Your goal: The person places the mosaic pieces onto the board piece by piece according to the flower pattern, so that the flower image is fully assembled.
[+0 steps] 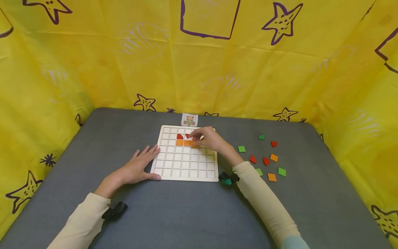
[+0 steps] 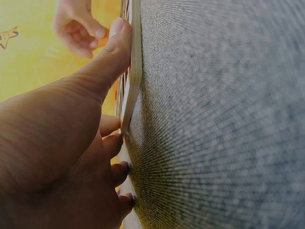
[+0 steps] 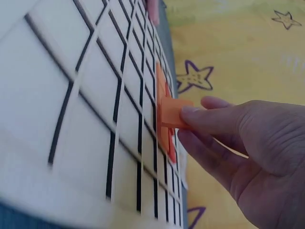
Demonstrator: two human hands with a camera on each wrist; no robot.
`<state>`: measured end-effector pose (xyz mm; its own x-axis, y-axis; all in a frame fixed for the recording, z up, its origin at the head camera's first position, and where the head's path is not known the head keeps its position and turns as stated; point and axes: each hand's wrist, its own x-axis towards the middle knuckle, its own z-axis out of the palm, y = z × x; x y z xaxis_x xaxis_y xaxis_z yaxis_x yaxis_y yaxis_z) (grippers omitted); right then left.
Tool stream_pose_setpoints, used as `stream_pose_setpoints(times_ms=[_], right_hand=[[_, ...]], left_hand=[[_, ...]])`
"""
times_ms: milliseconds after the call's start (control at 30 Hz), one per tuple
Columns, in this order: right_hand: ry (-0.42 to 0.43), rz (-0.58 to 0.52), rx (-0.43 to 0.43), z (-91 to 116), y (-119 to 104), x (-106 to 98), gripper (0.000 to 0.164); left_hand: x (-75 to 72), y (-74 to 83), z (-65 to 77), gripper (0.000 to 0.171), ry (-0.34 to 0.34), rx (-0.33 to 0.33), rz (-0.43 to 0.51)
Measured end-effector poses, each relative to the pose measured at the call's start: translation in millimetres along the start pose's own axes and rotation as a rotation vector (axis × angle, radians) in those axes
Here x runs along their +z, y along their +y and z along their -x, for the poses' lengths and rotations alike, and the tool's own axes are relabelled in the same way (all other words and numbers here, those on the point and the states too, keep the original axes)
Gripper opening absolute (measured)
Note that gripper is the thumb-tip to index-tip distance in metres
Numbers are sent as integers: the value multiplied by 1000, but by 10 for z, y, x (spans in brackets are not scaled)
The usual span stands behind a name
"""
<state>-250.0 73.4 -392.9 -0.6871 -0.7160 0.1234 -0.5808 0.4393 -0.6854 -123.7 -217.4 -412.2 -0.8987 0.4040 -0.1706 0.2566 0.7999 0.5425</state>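
A white gridded board (image 1: 168,172) lies on the grey table. My left hand (image 1: 138,168) rests at its left side with fingers spread, and in the left wrist view the thumb (image 2: 116,45) lies along the board's edge. Over the upper part of the grid, my right hand (image 1: 209,138) pinches an orange square tile (image 3: 175,112) between thumb and fingers, tilted against the board. Close by in the grid sit orange squares (image 1: 180,142), with a red rounded piece (image 1: 180,136) and a red pointed piece (image 1: 187,136) in the row above.
Right of the board lie loose pieces: green ones such as a square (image 1: 242,149), red ones (image 1: 266,161) and orange squares (image 1: 272,177). A small pattern card (image 1: 189,119) lies behind the board. A yellow printed cloth (image 1: 199,62) encloses the table's back and sides.
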Motion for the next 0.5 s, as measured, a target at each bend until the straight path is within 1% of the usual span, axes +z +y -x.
stream_pose_setpoints(times_ms=[133,300,400,500], right_hand=[[-16,-21,1,-51,-57,87,27],[-44,-20,30,-84,-83,183,24],[-47,-8,35,-95,-90,213,23],[-46,2,21,-108,-97,220,23]], left_hand=[[7,-8,1,107,2,7,-5],[15,-9,0,106,7,15,-6],[15,-5,-1,106,9,16,-8],[7,3,-1,106,11,11,-10]])
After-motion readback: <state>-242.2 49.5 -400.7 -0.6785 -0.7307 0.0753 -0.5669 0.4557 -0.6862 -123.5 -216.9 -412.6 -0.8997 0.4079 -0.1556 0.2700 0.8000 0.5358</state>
